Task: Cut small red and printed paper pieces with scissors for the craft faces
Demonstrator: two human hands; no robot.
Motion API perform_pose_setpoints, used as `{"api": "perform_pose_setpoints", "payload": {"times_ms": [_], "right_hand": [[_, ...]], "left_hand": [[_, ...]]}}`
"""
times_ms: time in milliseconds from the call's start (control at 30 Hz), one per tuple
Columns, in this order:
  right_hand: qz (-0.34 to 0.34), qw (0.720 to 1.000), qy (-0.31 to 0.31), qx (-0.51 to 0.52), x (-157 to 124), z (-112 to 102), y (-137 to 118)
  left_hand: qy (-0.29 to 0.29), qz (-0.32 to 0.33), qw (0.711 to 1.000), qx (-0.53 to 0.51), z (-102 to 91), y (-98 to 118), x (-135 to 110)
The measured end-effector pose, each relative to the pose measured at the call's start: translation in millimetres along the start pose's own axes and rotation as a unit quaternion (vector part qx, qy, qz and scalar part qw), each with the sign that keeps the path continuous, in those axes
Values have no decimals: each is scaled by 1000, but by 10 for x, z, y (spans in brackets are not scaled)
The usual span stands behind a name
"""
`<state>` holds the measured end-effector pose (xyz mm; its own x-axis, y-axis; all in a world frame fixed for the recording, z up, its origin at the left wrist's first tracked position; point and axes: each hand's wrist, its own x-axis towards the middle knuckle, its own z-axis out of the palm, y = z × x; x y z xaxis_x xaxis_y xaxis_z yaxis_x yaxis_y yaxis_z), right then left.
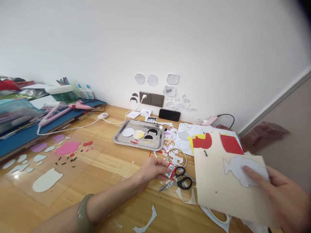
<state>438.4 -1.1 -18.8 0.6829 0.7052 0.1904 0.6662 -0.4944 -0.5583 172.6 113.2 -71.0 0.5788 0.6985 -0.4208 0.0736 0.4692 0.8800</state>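
Note:
My left hand (155, 169) pinches a small red piece (171, 171) with a grey-and-white paper pattern on it, just beside black-handled scissors (185, 183) on the table. At the right, my right hand (286, 191) grips a stiff cream sheet (218, 191), thumb pressed on a white paper cutout (239, 168) lying over it. Red sheet pieces (230, 143) and a yellow one (191, 142) show at the far end of the cream sheet; whether the hand holds them too, I cannot tell.
A metal tray (119, 141) holds cut shapes. Paper scraps (148, 220) and a tape roll (177, 157) lie around the scissors. Left, a clear mat (80, 161) carries pink and white cutouts; a pink glue gun (80, 105) and white cable (70, 128) lie behind. A phone (169, 115) leans on the wall.

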Motion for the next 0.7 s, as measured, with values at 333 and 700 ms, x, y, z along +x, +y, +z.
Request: {"api": "perform_pose_setpoints", "payload": {"times_ms": [333, 700], "right_hand": [[-182, 964, -3, -194, 34, 318, -21], [-496, 826, -206, -170, -529, 996, -432]], "left_hand": [[55, 73, 995, -31, -118, 76, 85], [24, 81, 995, -56, -130, 208, 81]]}}
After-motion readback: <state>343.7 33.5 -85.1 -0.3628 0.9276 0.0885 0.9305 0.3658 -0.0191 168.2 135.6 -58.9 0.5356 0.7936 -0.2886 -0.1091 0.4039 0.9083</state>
